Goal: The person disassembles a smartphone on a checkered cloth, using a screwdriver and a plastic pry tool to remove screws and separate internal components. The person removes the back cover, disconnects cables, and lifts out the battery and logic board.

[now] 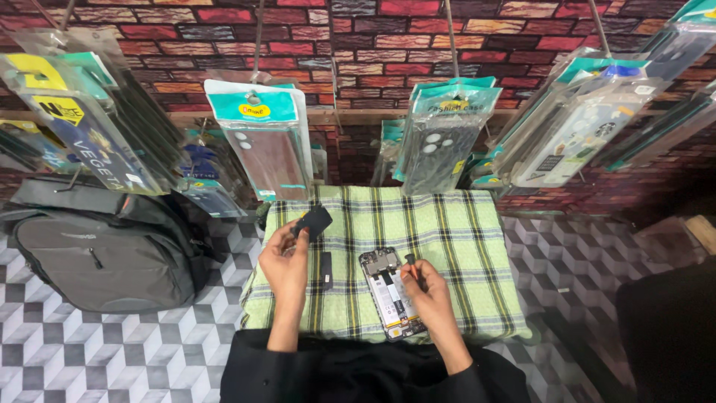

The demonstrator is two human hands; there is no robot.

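Black part [315, 221] in left hand [286, 261]; screwdriver [412, 267] in right hand [426, 292].

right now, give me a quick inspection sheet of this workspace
surface: small table under a green plaid cloth, set on a grey patterned floor
job's things: opened phone lying back-off on the cloth, insides showing; small black part held up; screwdriver with its tip near the phone's top
clutter: a dark flat piece on the cloth beside the phone
grippers: left hand pinches the black part above the cloth; right hand grips the screwdriver over the phone
cables: nothing seen
surroundings: grey backpack on the floor to the left; packaged phone cases hanging before a brick-pattern wall
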